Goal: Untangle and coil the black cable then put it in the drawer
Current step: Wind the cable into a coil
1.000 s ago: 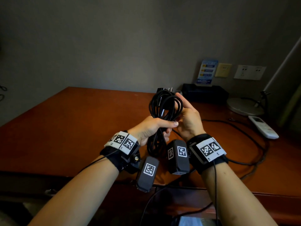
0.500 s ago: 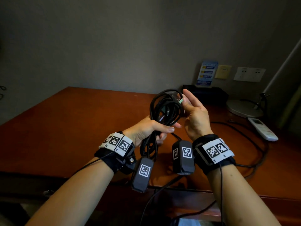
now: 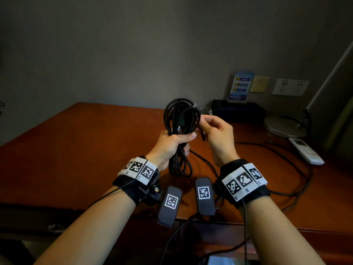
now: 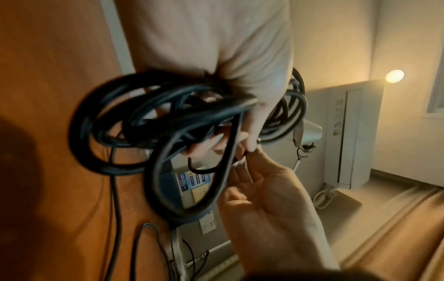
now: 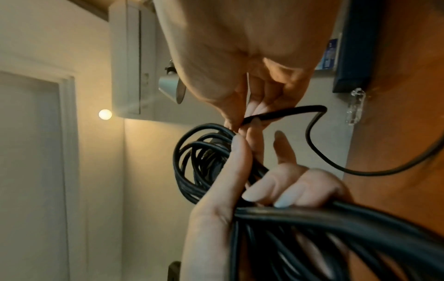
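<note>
Right hand (image 3: pixel 219 136): thumb and fingertips (image 5: pixel 252 117) pinch a thin black strand beside the coil. Left hand (image 3: pixel 172 146): fingers wrapped around the waist of the bundled black rubber cable (image 3: pixel 181 119), held above the reddish-brown wooden desk (image 3: pixel 76 150). Risk: a slack left grip would probably let the loops spring apart and re-tangle. Half a second earlier, the right hand's fingers were extended at the coil's top; they now pinch.
</note>
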Demonstrator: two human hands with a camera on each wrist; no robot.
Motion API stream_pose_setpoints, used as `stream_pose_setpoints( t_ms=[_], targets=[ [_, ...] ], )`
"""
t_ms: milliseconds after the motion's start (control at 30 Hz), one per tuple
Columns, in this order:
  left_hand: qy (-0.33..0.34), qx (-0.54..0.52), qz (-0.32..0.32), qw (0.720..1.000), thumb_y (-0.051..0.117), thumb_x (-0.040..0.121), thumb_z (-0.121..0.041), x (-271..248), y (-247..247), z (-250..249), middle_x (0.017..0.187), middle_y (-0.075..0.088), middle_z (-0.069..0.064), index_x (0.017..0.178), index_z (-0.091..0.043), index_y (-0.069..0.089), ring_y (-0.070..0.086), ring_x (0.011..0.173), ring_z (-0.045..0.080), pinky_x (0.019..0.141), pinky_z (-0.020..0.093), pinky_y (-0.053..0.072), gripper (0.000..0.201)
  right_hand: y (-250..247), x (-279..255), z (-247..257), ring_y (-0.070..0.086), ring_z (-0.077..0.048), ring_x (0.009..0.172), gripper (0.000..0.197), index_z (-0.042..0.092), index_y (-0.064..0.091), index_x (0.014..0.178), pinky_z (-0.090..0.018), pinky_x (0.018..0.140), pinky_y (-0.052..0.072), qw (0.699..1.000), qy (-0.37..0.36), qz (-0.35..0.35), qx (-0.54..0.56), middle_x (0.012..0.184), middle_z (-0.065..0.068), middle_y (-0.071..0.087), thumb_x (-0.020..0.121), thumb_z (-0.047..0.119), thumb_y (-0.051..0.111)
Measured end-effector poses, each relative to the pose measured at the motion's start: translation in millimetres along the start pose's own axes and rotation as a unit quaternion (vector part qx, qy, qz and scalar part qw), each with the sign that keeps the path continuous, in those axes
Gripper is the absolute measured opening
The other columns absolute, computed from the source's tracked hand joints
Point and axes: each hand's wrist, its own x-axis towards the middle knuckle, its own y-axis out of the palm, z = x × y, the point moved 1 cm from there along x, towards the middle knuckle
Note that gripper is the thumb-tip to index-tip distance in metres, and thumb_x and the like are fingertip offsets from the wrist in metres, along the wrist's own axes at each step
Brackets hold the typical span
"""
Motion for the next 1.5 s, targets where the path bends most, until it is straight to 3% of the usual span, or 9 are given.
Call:
stream_pose_setpoints(
  t_ms=[267, 400, 533, 667, 833, 1100, 1267, 1367, 1500],
  targets=[
    [0.022, -0.057, -0.106, 0.993, 0.074, 0.082, -0.017, 9.6, -1.1, -6.7, 0.064, 0.063, 0.003, 0.087, -0.004, 0.071, 0.056, 0.053, 0.014, 0.049, 0.024, 0.047, 0.014, 8.6, -2.8, -7.4, 0.067, -0.019, 0.071, 0.02, 0.023, 0.068, 0.08, -0.05, 0.081, 0.055, 0.992, -0.025, 0.043, -0.118, 0.073, -0.001, 0.071, 0.092, 0.034, 0.057],
    [-0.035, -0.148, -0.055, 0.987, 0.067, 0.088, -0.018, 5.1, 0.3, -13.1, 0.09, 0.073, 0.013, 0.095, 0.0, 0.072, 0.069, 0.071, 0.022, 0.058, 0.031, 0.057, 0.02, 8.2, -10.5, -5.7, 0.066, -0.013, 0.074, 0.027, 0.019, 0.066, 0.085, -0.034, 0.076, 0.052, 0.97, -0.043, 0.08, -0.225, 0.074, 0.004, 0.071, 0.1, 0.032, 0.047],
    [-0.011, -0.141, -0.003, 0.99, 0.05, 0.1, -0.022, 7.7, -3.7, -23.7, 0.119, 0.07, 0.01, 0.104, -0.005, 0.066, 0.069, 0.101, 0.021, 0.075, 0.034, 0.059, 0.025, 3.8, -16.4, -6.0, 0.064, -0.016, 0.091, 0.037, 0.024, 0.067, 0.089, -0.037, 0.084, 0.046, 0.943, -0.018, 0.137, -0.302, 0.09, 0.005, 0.072, 0.103, 0.039, 0.036],
    [0.001, -0.179, -0.011, 0.984, 0.049, 0.1, -0.018, 12.2, -8.0, -33.5, 0.097, 0.072, 0.01, 0.098, -0.005, 0.061, 0.072, 0.089, 0.021, 0.096, 0.057, 0.048, 0.017, 5.7, -24.7, -10.9, 0.062, -0.015, 0.105, 0.039, 0.032, 0.071, 0.099, -0.037, 0.1, 0.042, 0.94, -0.012, 0.171, -0.294, 0.106, 0.003, 0.073, 0.105, 0.039, 0.033],
    [0.021, -0.268, -0.041, 0.962, 0.054, 0.098, -0.013, 13.2, -14.6, -45.2, 0.074, 0.06, 0.007, 0.085, -0.008, 0.055, 0.054, 0.059, 0.013, 0.084, 0.061, 0.053, 0.014, 0.1, -22.9, -23.4, 0.06, -0.018, 0.09, 0.047, 0.013, 0.064, 0.075, -0.047, 0.098, 0.041, 0.947, 0.01, 0.155, -0.283, 0.084, -0.002, 0.069, 0.103, 0.039, 0.037],
    [0.065, -0.171, -0.094, 0.979, 0.051, 0.099, -0.02, 12.9, -44.6, -64.1, 0.075, 0.056, 0.001, 0.08, -0.007, 0.059, 0.05, 0.053, 0.009, 0.056, 0.029, 0.049, 0.025, -14.0, -18.4, -24.5, 0.039, -0.004, 0.124, 0.047, 0.004, 0.068, 0.081, -0.04, 0.117, 0.0, 0.925, -0.018, 0.182, -0.332, 0.111, 0.012, 0.054, 0.102, 0.035, 0.04],
    [0.093, -0.137, -0.182, 0.969, 0.052, 0.098, -0.018, 18.9, -65.6, -72.0, 0.077, 0.064, 0.003, 0.113, 0.005, 0.055, 0.052, 0.051, 0.009, 0.047, 0.025, 0.045, 0.027, -26.0, -21.5, -18.8, 0.045, -0.008, 0.06, 0.046, 0.008, 0.048, 0.058, -0.022, 0.094, 0.035, 0.95, -0.003, 0.181, -0.255, 0.061, -0.001, 0.051, 0.097, 0.034, 0.051],
    [0.1, -0.072, -0.216, 0.969, 0.053, 0.098, -0.017, 18.5, -68.2, -68.5, 0.083, 0.072, 0.006, 0.114, 0.005, 0.054, 0.052, 0.053, 0.012, 0.046, 0.025, 0.043, 0.027, -26.4, -25.5, -9.0, 0.038, -0.014, 0.052, 0.046, 0.009, 0.044, 0.052, -0.005, 0.069, 0.037, 0.957, -0.043, 0.192, -0.215, 0.055, -0.004, 0.044, 0.095, 0.025, 0.056],
    [0.101, 0.059, -0.219, 0.969, 0.054, 0.098, -0.018, 15.8, -61.8, -56.1, 0.09, 0.076, 0.008, 0.096, -0.006, 0.058, 0.052, 0.056, 0.014, 0.051, 0.029, 0.043, 0.012, -18.8, -28.3, 6.7, 0.042, -0.018, 0.049, 0.044, 0.01, 0.047, 0.044, -0.031, 0.064, 0.041, 0.947, -0.101, 0.231, -0.2, 0.049, -0.008, 0.048, 0.085, 0.026, 0.057]
  ],
)
